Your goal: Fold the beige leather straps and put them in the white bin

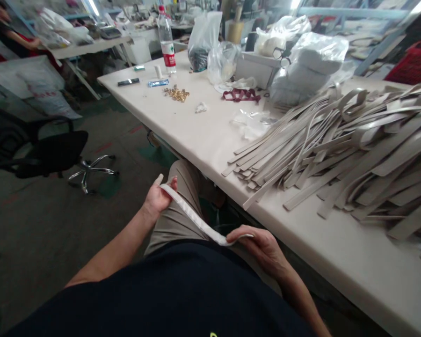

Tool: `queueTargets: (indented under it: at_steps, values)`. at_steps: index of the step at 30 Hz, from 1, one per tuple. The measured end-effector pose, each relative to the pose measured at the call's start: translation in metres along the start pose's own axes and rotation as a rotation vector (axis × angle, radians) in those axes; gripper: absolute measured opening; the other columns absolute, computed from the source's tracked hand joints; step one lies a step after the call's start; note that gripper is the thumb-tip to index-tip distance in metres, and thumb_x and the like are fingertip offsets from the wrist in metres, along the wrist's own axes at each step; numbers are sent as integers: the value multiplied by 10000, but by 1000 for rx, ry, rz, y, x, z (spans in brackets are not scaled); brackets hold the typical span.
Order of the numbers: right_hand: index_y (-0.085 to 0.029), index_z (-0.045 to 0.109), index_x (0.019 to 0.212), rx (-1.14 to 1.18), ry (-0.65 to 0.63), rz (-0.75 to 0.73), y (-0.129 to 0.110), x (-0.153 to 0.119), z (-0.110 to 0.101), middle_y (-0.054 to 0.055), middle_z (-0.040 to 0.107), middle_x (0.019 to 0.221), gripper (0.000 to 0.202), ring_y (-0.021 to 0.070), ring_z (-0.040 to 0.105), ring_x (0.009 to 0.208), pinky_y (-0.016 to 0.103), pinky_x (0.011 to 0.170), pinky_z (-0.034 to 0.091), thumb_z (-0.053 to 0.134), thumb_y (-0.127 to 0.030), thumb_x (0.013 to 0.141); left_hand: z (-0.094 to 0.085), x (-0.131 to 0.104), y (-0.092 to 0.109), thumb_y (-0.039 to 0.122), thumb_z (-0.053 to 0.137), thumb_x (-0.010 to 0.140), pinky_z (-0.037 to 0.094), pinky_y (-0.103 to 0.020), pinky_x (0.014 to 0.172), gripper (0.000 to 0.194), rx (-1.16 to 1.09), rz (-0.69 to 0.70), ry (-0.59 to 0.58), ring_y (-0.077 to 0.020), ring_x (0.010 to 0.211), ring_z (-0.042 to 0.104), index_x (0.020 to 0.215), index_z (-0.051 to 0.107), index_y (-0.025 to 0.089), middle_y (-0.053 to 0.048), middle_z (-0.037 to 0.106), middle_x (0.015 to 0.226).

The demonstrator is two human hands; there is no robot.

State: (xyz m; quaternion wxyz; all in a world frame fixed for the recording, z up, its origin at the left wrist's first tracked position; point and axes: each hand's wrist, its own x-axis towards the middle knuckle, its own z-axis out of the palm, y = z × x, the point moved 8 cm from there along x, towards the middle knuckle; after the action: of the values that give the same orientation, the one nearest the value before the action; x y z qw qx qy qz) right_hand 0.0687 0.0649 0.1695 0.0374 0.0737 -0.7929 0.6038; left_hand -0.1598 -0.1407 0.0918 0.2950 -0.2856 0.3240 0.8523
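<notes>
A light grey-white strap stretches slantwise above my lap, held at both ends. My left hand supports its far end, with the strap lying across the fingers and the thumb raised. Close to my body, my right hand pinches the near end, and a short tip sticks out past the fingers. On the table to the right lies a big pile of similar beige-grey straps, loosely fanned, some with looped ends.
The white table carries a water bottle, small gold metal pieces, a dark red strap piece and plastic bags. A black swivel chair stands at left. Another person sits far left.
</notes>
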Motion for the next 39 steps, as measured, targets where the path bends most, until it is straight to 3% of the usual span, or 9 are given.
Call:
queueTargets:
  at_steps: [4,8,13,19,22,25,31,36,39]
  values:
    - [-229,729,1017,119,2,86,18,-20,-2,46,728,948,296,173,688,890,259,839,504,471,-364,1069,7,7,71,273,306,1079,563,-181,549,365,-70,286,68,-115,579,674,1141,597,61,-63,697,710]
    - [-225,748,993,163,33,102,20,-23,4,55,730,926,312,173,684,866,260,827,507,496,-397,1057,31,-8,74,195,393,1045,504,-161,507,259,46,439,-40,-96,568,667,1138,633,161,-26,727,770]
    - [-225,764,1007,255,203,6,1,-19,-8,90,719,1158,246,199,681,1021,297,907,532,579,-385,1021,79,-46,-5,381,700,899,483,-228,548,316,644,415,-613,-152,614,667,1106,682,143,-76,749,832]
    - [-273,792,999,370,383,-140,-24,-28,-45,20,453,1560,189,240,460,1410,381,1162,393,625,-363,1001,82,-88,-113,549,579,950,480,-276,689,460,1377,34,-1144,-173,761,645,1159,682,152,-96,721,942]
    - [-316,791,1036,359,436,-246,-44,-44,-60,-24,455,1559,168,213,392,1461,381,1211,329,626,-330,1007,79,-97,-141,562,500,978,496,-289,754,469,1604,-73,-1270,-174,805,616,1180,664,170,-76,694,951]
    - [-318,777,1082,278,507,-295,-60,-60,-67,4,651,1359,195,195,522,1360,403,1184,374,590,-302,1031,82,-103,-157,555,460,989,515,-306,810,461,1734,-101,-1359,-191,848,622,1154,660,175,-69,688,953]
    - [-235,772,1059,164,752,-271,-65,-75,-58,68,742,1132,216,211,654,1140,439,1087,479,610,-370,1013,114,-128,-177,559,534,930,508,-367,969,565,1723,139,-1512,-277,1069,643,1357,572,191,-98,687,1205]
    - [-168,758,976,143,804,-281,-68,-84,-47,96,736,1049,333,200,668,1041,399,1025,512,590,-453,1012,115,-135,-213,445,530,920,547,-309,810,334,1796,348,-1648,-218,805,668,964,734,184,-55,726,873]
    - [-166,748,921,155,888,-247,-70,-108,-51,89,731,1006,365,200,667,1019,397,1015,514,593,-486,1003,99,-131,-233,398,565,873,546,-294,786,269,1818,334,-1724,-209,799,666,948,727,197,-43,724,871]
